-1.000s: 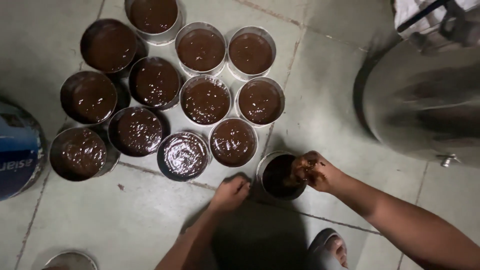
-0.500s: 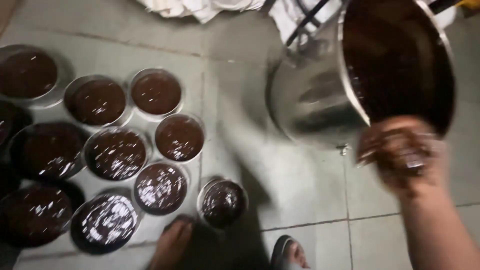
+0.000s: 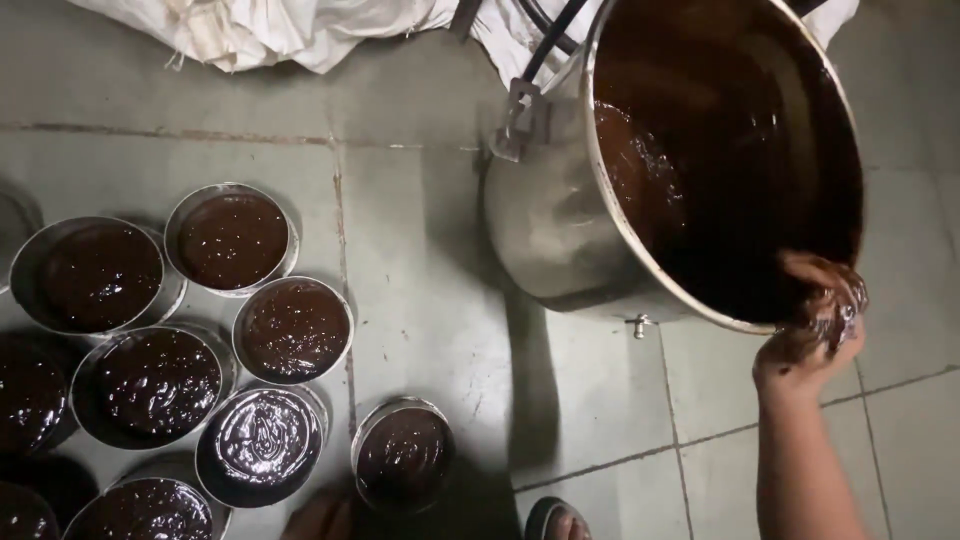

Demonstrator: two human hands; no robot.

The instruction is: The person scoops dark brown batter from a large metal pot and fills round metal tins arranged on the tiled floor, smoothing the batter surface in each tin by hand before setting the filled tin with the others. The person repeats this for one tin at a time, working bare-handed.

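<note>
A large steel pot (image 3: 550, 230), tilted toward me, holds dark chocolate batter (image 3: 720, 150). My right hand (image 3: 812, 330) is at its near rim, fingers curled and smeared with batter. Whether it holds a scoop is unclear. My left hand (image 3: 318, 520) shows only as a sliver at the bottom edge, beside a small round tin (image 3: 403, 455) filled with batter. Several more filled tins stand to the left, among them one (image 3: 294, 328) close by and one (image 3: 232, 238) further back.
The tins crowd the grey tiled floor at lower left, including a glossy one (image 3: 262, 440). White cloth (image 3: 270, 30) lies bunched along the top edge. My sandalled foot (image 3: 560, 522) is at the bottom, right of the near tin. A black frame (image 3: 545, 40) stands behind the pot.
My view has swung right, from the tins to the pot. My right hand left the small tin and rose to the pot's rim. My left hand stays by the tin.
</note>
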